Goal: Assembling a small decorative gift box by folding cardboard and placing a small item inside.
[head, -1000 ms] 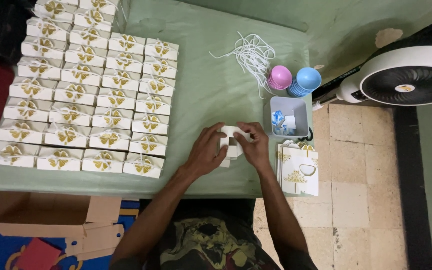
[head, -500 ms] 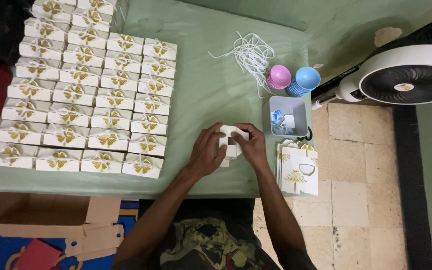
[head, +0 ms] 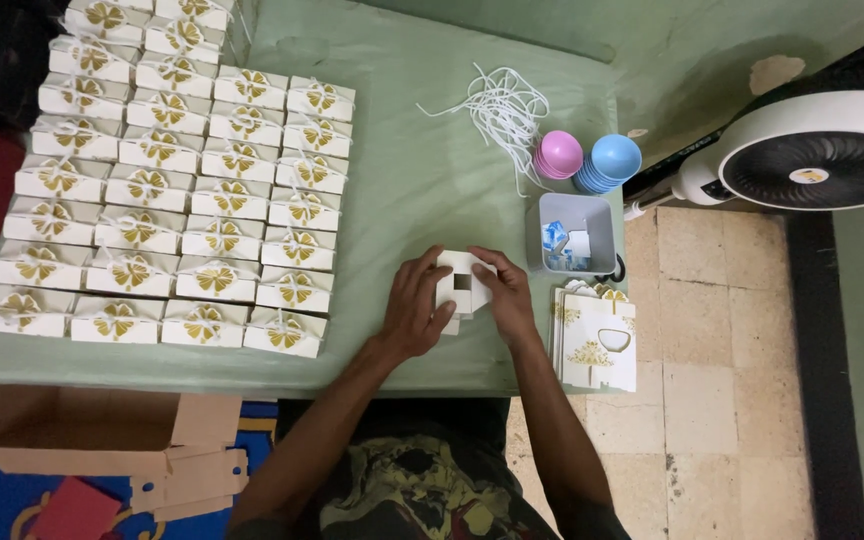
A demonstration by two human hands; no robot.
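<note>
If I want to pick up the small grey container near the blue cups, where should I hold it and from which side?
Hold the grey container by its two long side walls, coming straight down from above. It stands upright with its top open, so the rim is free. Small items lie inside, so probably keep fingers on the outer walls. The stacked blue cups stand close behind it.

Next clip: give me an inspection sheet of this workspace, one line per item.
Surface: table under a pale green cloth.
Job's things: small white box, partly folded, its top open.
Clutter: rows of finished boxes with gold bows; string pile; pink cups; blue cups; grey bin; flat box blanks.
Grippers: left hand and right hand both hold the box.
Cables: nothing seen.
Surroundings: white fan, tiled floor, cardboard box.
</note>
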